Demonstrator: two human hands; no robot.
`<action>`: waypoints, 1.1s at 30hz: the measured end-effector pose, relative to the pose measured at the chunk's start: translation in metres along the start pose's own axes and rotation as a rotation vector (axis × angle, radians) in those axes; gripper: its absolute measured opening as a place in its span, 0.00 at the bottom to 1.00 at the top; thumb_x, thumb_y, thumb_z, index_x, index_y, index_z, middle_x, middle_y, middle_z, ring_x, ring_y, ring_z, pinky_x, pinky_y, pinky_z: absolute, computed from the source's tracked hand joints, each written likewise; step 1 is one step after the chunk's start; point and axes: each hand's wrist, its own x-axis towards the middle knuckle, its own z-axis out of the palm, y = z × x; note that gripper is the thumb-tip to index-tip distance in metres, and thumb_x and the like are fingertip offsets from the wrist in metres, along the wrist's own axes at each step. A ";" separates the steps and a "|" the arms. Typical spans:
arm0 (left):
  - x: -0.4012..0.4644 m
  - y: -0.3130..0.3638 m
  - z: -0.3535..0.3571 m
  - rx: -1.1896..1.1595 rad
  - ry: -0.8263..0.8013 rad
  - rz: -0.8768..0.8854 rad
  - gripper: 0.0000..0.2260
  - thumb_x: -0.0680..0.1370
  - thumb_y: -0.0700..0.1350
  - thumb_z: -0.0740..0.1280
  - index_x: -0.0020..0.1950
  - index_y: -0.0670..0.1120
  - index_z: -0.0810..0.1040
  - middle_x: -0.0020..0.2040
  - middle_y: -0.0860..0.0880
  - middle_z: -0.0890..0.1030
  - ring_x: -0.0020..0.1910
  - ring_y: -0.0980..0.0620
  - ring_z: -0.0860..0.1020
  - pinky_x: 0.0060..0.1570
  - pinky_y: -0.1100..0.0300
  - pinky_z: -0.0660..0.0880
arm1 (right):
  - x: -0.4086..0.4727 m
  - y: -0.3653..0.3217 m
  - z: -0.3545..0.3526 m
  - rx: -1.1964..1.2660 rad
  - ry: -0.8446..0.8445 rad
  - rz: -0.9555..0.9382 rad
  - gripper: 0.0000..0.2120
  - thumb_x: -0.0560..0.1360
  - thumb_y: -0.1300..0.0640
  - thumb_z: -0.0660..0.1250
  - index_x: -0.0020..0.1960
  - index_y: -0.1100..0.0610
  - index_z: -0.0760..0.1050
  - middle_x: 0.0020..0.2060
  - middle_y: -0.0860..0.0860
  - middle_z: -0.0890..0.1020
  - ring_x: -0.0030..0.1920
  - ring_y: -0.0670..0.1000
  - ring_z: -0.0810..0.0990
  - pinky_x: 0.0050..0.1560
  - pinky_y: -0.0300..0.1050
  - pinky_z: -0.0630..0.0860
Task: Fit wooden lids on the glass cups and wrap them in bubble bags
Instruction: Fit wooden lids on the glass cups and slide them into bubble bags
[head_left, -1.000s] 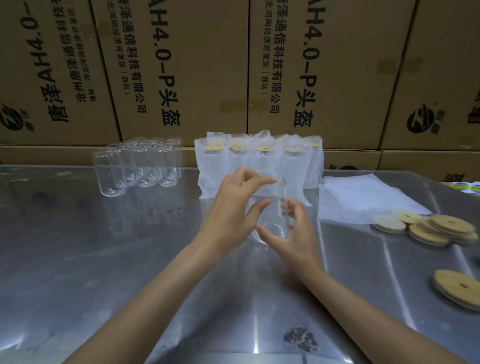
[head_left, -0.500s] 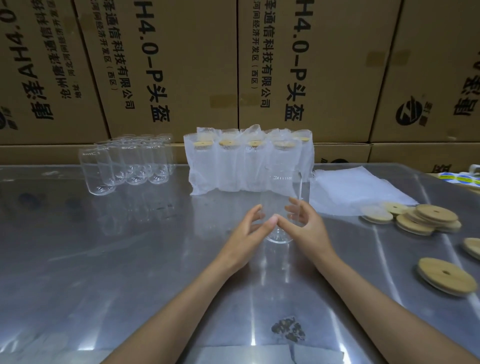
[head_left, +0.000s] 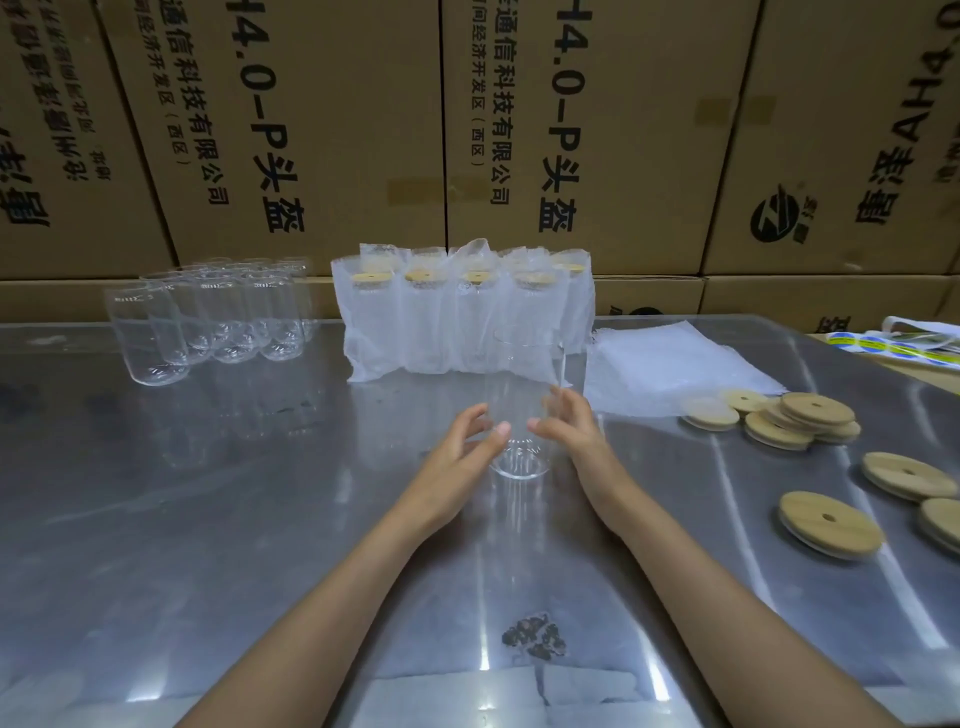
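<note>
An empty clear glass cup (head_left: 524, 364) stands upright and lidless on the steel table (head_left: 208, 519), just in front of me. My left hand (head_left: 460, 449) is at its left side and my right hand (head_left: 574, 434) at its right, both low near the base. The fingers of both are loosely spread, with the thumbs in front of the glass, and neither grips it. Loose wooden lids (head_left: 795, 418) lie piled to the right, and one more lid (head_left: 830, 524) lies nearer. A flat stack of white bubble bags (head_left: 670, 369) lies behind the lids.
A row of lidded cups wrapped in bubble bags (head_left: 467, 317) stands behind the cup. Several empty glasses (head_left: 208, 317) stand at the back left. Sticker strips (head_left: 893, 345) lie far right. Cardboard boxes (head_left: 322, 130) wall off the back.
The cup came down from a tilted, held position in both hands onto the table and stands upright. My fingers, which touched around it, have spread apart and loosened.
</note>
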 end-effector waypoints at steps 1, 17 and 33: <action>0.001 0.000 0.000 -0.001 0.001 -0.001 0.23 0.80 0.53 0.61 0.74 0.51 0.62 0.67 0.54 0.68 0.52 0.71 0.71 0.43 0.84 0.66 | -0.001 -0.002 -0.003 0.016 0.034 -0.001 0.28 0.76 0.62 0.66 0.74 0.56 0.60 0.71 0.52 0.67 0.71 0.47 0.64 0.66 0.41 0.62; 0.005 -0.008 -0.003 -0.001 0.008 0.024 0.22 0.79 0.53 0.62 0.72 0.51 0.65 0.65 0.54 0.72 0.52 0.75 0.70 0.48 0.78 0.69 | -0.008 0.009 -0.059 -1.144 0.518 0.575 0.39 0.75 0.42 0.61 0.77 0.56 0.47 0.77 0.58 0.51 0.76 0.66 0.43 0.67 0.76 0.40; 0.004 -0.007 -0.002 0.008 0.020 0.032 0.20 0.79 0.53 0.62 0.71 0.51 0.67 0.62 0.57 0.73 0.48 0.77 0.73 0.47 0.75 0.70 | -0.015 -0.001 -0.045 -1.222 0.386 0.391 0.28 0.78 0.45 0.59 0.71 0.58 0.57 0.70 0.59 0.63 0.70 0.62 0.60 0.67 0.63 0.58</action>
